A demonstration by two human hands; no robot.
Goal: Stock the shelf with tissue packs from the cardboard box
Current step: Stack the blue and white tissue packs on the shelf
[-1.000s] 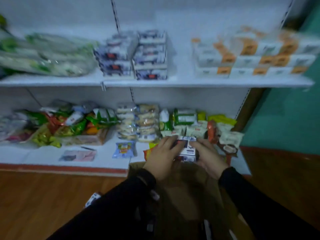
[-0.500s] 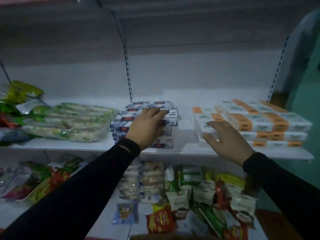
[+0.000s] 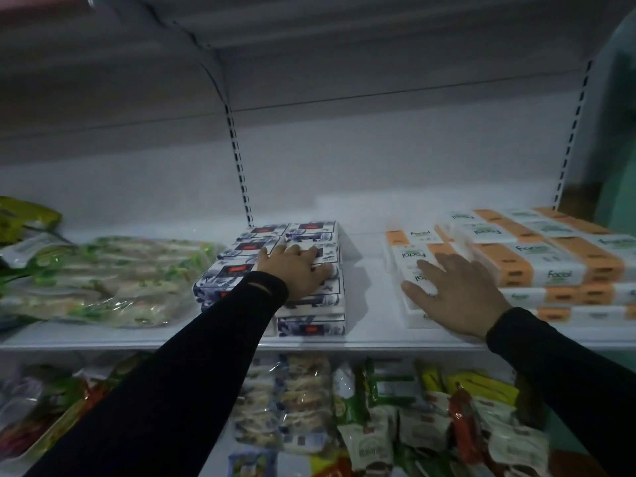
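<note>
Blue-and-white tissue packs [image 3: 241,266] stand in stacks at the middle of the upper shelf [image 3: 371,333]. My left hand [image 3: 297,271] lies on the top pack of the front right stack, fingers extended over it. To the right, white-and-orange "Facial" tissue packs [image 3: 537,259] are stacked. My right hand [image 3: 457,290] rests flat with spread fingers on the nearest white pack [image 3: 411,256] of that group. The cardboard box is out of view.
Clear bags of green-printed goods [image 3: 103,280] fill the shelf's left side. The lower shelf holds several snack packets [image 3: 378,418]. Bare shelf surface lies between the two tissue groups. A slotted upright [image 3: 237,156] runs up the back wall.
Both hands rose from the box by the lower shelf to the upper shelf with a blue-and-white pack. The left hand now rests on it on the stack; the right hand moved to the orange packs.
</note>
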